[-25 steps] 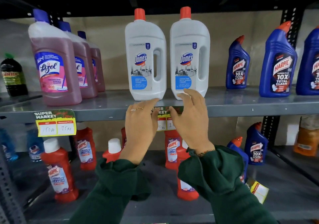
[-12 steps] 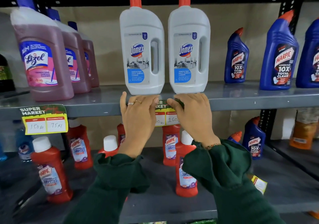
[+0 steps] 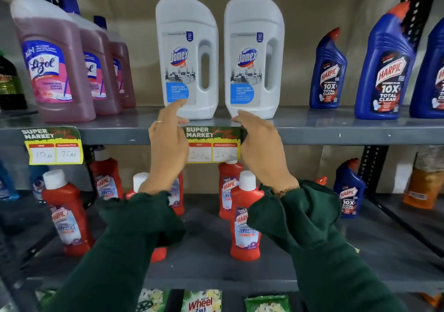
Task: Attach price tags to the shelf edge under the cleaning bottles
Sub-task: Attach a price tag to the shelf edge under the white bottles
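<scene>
Your left hand point(image 3: 168, 148) and right hand point(image 3: 260, 148) flank the price tag point(image 3: 212, 144), one at each side edge, palms turned toward it. Neither hand is closed around anything: the fingers are loosely spread, the left fingertips point(image 3: 177, 105) lifted up in front of the base of the left Domex bottle point(image 3: 187, 54), the right fingertips point(image 3: 237, 117) at the base of the right Domex bottle point(image 3: 254, 54). Whether your palms or thumbs are pressing the tag's edges you cannot tell from this view.

The tag hangs flat from the front lip of the grey shelf edge point(image 3: 336, 135), directly below the gap between the two white bottles, its green header on the lip and its yellow price boxes hanging below it.

Well to the left along the same lip, a second price tag point(image 3: 54, 145) sits under the pink Lizol bottles point(image 3: 54, 59). To the right stand blue Harpic bottles point(image 3: 384, 66). Red Harpic bottles point(image 3: 245, 215) fill the shelf below, behind your dark green sleeves point(image 3: 312, 239).
</scene>
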A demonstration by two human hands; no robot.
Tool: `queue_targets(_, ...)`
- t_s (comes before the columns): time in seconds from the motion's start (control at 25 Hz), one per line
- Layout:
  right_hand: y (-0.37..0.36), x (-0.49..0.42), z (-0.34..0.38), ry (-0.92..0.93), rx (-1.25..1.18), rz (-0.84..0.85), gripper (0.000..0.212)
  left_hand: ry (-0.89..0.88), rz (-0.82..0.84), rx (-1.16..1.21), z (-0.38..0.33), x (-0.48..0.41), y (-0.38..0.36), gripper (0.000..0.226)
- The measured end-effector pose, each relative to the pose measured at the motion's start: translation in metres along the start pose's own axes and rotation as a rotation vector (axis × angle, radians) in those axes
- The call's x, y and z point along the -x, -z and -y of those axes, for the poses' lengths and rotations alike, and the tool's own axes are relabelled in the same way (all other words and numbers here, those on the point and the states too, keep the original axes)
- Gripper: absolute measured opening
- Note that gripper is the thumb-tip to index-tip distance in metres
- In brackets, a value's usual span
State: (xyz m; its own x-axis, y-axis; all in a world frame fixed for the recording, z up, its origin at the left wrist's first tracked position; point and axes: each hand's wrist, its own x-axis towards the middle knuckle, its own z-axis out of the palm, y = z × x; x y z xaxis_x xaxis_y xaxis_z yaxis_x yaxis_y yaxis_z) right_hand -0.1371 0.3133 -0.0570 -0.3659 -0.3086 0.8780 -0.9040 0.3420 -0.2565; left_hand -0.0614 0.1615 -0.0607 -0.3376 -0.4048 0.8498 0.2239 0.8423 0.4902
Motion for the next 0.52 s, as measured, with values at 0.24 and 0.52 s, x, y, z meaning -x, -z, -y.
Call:
queue_targets(0.24,0.071,-0.006,-0.048,-0.082,-0.251,0.023,0.033,-0.135,-0.107,-0.1,-0.084,0.001,-0.062,0.044)
queue_targets(0.52,0.195,0.003,-0.168,-0.122,0.027,-0.149,0.027,-0.448,0.134,-0.236,-0.191,0.043,-0.211,0.034)
